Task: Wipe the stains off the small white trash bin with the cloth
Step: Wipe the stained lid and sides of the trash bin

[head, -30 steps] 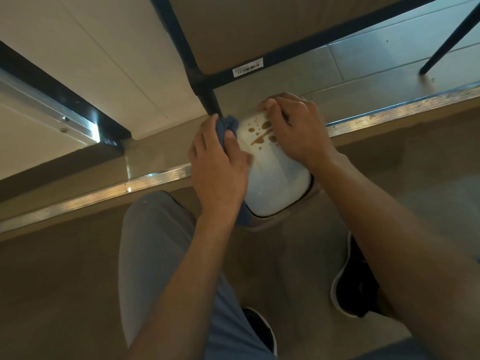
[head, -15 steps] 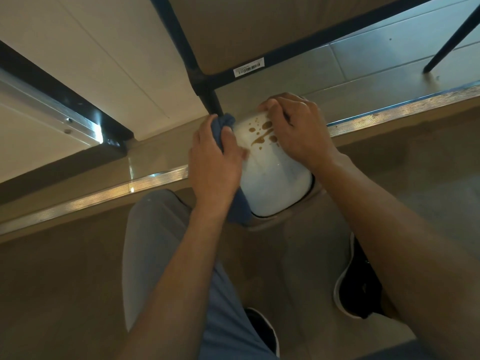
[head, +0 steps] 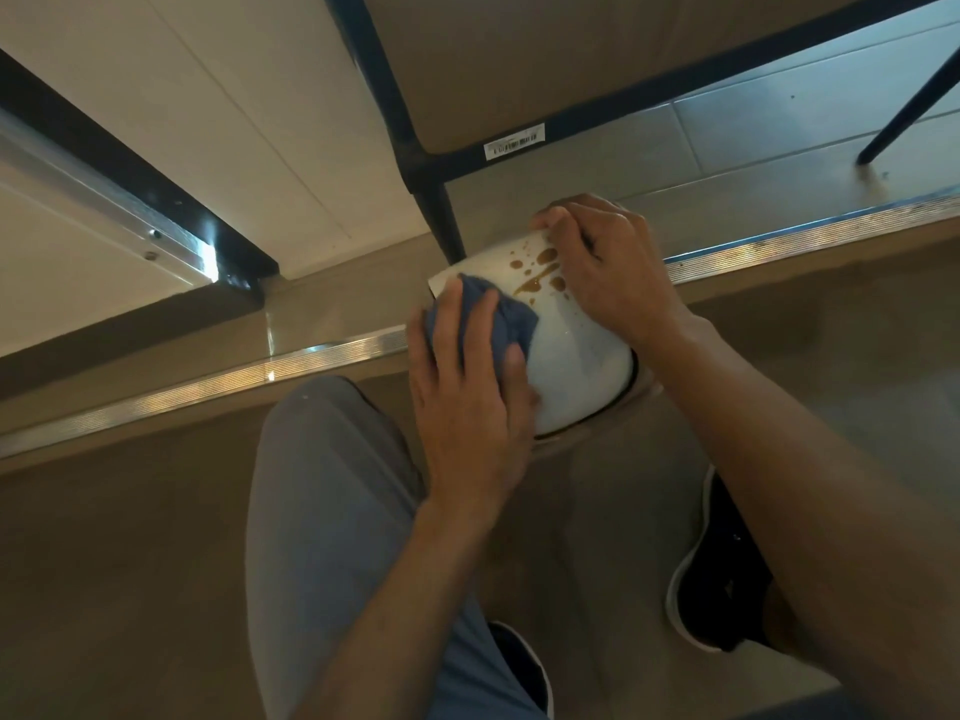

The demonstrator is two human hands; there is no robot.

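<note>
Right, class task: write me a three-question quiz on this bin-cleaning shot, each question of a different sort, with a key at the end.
1. True or false: the brown stains on the small white trash bin have already been wiped away.
2. Multiple choice: the blue cloth is under which hand? A) the left hand B) the right hand C) neither
3. Fill the gap: the right hand steadies the bin by gripping it near its ______ end, next to the stains.

Key
1. False: the stains are still plain on the bin.
2. A: the left hand presses the cloth on the bin.
3. Far (the end away from the person).
</note>
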